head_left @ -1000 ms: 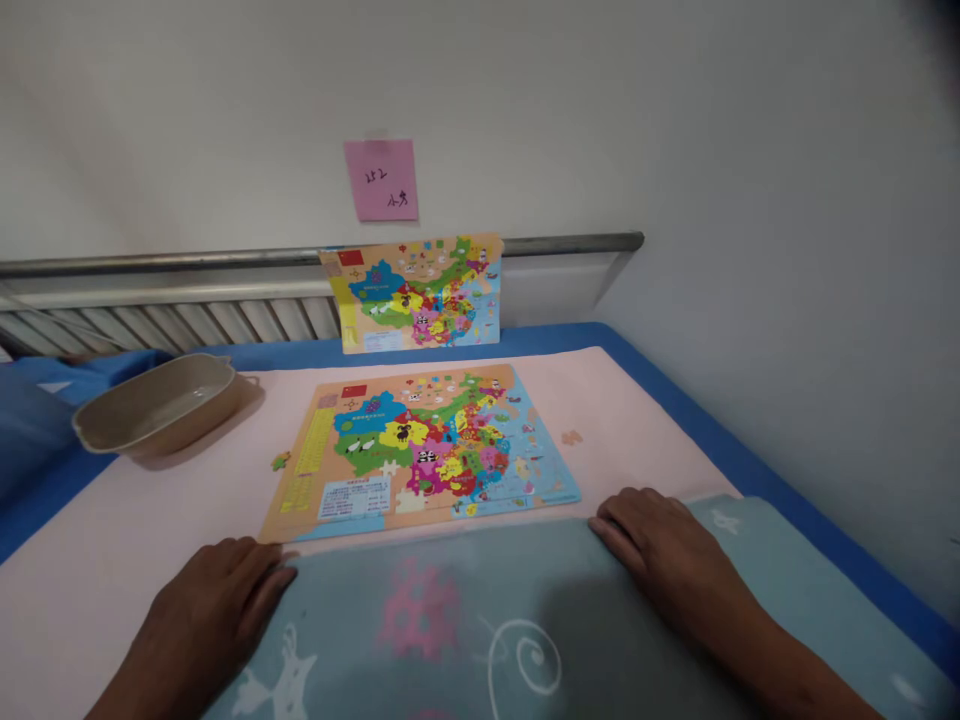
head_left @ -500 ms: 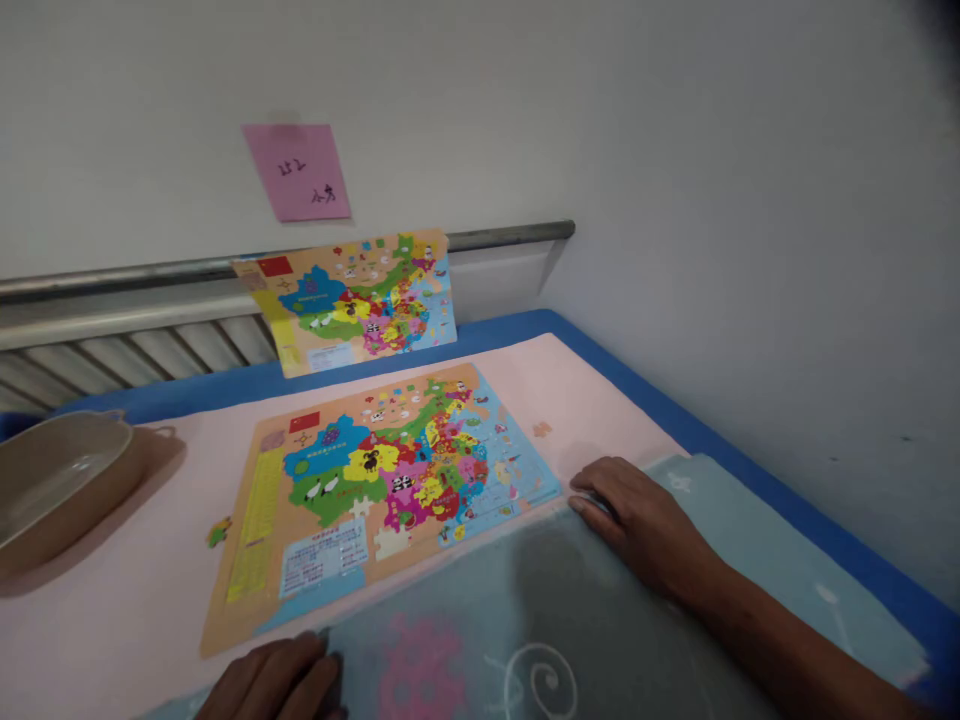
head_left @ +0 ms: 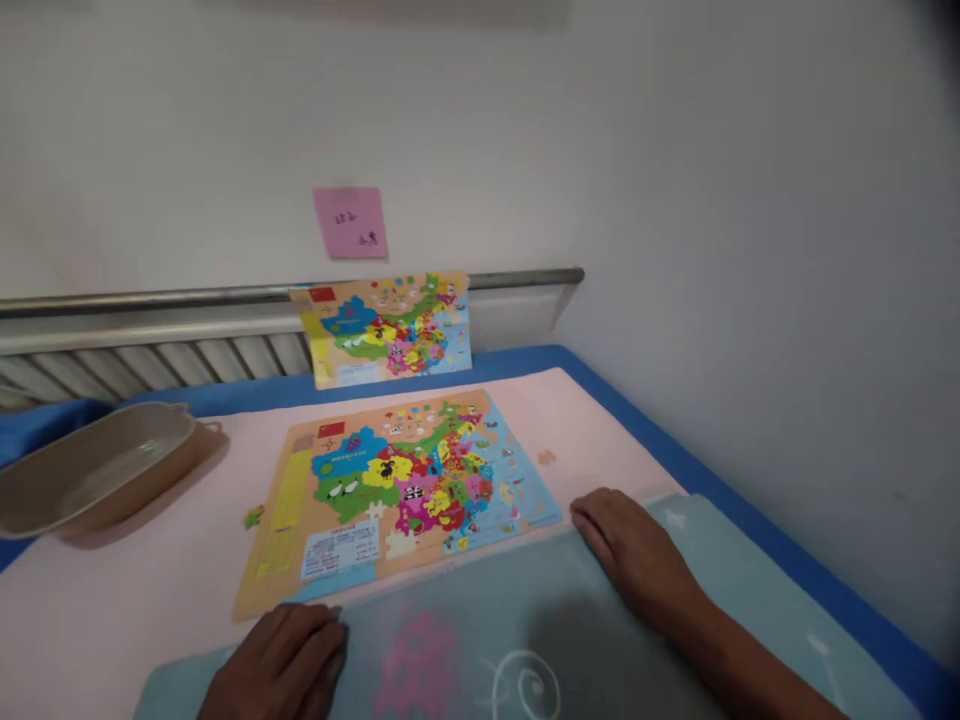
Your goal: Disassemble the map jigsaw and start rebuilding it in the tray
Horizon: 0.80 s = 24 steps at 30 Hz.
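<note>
A colourful map jigsaw puzzle (head_left: 289, 570) lies flat on the pink sheet, with two pale gaps near its lower middle. My right hand (head_left: 637, 550) rests beside its lower right corner on the blue-green cloth (head_left: 465, 610), fingers laid forward and holding nothing visible. Below the puzzle's lower left edge, my left hand (head_left: 277, 660) lies on the same cloth, its fingers loosely bent with nothing visible in them. A small green and yellow puzzle piece (head_left: 253, 516) sits left of the puzzle. To the right lies a small peach-coloured piece (head_left: 546, 457).
A beige oval basin (head_left: 150, 465) stands at the left on the pink sheet (head_left: 150, 580). A matching printed map (head_left: 360, 362) leans against a metal rail (head_left: 525, 280) at the back. On the wall above hangs a pink note (head_left: 351, 240). Walls bound the back and right.
The view has tilted up and turned slightly left, so more wall and basin show. Both hands stay resting on the cloth, and the puzzle and loose pieces keep their places.
</note>
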Each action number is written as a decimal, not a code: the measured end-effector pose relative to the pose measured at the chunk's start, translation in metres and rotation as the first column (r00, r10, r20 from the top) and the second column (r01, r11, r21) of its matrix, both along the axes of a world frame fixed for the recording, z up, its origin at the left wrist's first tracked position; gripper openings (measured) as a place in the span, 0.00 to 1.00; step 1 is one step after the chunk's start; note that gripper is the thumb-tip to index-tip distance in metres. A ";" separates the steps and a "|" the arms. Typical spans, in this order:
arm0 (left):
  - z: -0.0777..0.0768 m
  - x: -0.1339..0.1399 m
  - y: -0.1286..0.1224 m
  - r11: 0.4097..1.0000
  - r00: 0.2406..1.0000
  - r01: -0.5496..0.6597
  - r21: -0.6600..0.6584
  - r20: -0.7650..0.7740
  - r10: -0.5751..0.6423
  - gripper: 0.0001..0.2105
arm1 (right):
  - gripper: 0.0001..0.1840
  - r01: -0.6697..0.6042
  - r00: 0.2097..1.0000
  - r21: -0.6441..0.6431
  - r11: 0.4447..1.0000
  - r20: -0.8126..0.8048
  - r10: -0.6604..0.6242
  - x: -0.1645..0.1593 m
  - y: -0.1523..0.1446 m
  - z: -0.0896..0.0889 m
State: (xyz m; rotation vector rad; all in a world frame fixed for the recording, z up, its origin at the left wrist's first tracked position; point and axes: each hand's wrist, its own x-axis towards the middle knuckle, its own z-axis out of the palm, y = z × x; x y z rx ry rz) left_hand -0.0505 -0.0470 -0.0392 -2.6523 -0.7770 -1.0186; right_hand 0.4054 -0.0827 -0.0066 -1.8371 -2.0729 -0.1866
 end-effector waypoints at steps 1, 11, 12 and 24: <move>0.006 0.004 -0.003 1.000 1.000 -0.009 0.008 -0.004 0.009 0.13 | 0.17 -0.027 0.997 -0.010 1.000 0.067 0.028 0.000 0.004 0.003; 0.023 0.027 -0.028 0.960 0.942 -0.265 0.086 -0.190 0.277 0.10 | 0.25 -0.066 0.801 -0.134 0.989 -0.598 -0.027 -0.020 0.001 0.002; 0.022 0.028 -0.027 0.958 0.933 -0.269 0.104 -0.221 0.286 0.10 | 0.23 -0.074 0.774 -0.128 0.989 -0.633 -0.024 -0.023 -0.005 -0.006; 0.031 0.060 -0.003 0.957 0.974 -0.223 -0.187 0.001 0.227 0.11 | 0.34 -0.053 0.660 -0.082 0.995 -0.751 -0.027 -0.055 -0.011 0.016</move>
